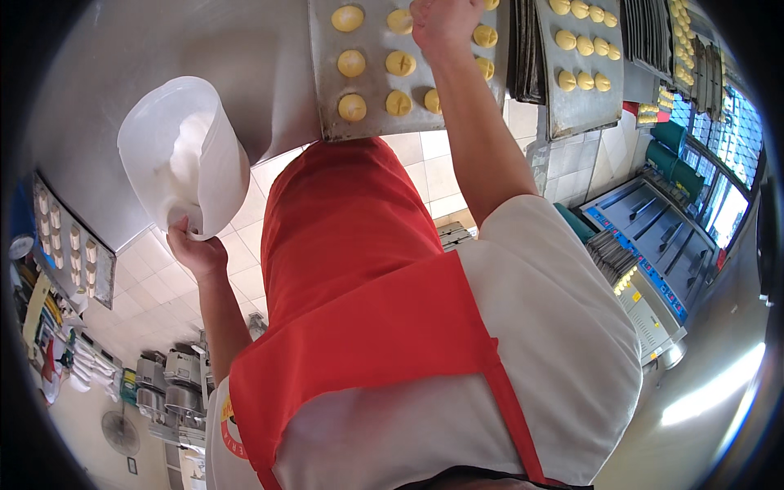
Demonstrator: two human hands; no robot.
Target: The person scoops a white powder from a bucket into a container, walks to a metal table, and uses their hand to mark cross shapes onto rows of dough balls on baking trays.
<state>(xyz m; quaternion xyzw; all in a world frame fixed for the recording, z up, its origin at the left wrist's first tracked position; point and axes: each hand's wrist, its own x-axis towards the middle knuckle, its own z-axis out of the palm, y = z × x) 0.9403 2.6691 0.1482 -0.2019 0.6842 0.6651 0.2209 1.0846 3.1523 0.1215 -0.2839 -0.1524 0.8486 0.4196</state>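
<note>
A translucent white plastic pitcher (233, 155) with white granules (189, 147) inside is tilted beside the steel table. My left hand (198, 251) is closed round its handle, near the bottom of the pitcher as seen here. In front of me lies a metal baking tray (376, 122) with rows of round yellow dough pieces (400, 63). Several of these are scored, and some carry a white dusting. Over the tray's far part is my right hand (446, 23), its fingers curled together and partly cut off by the picture's upper edge. What they hold is hidden.
The steel table (253, 49) extends left of the tray. To the right stand stacked dark trays (527, 57) and another tray (584, 106) of yellow dough pieces. A tray of pale pieces (77, 245) is at far left. Machines (171, 380) stand lower left.
</note>
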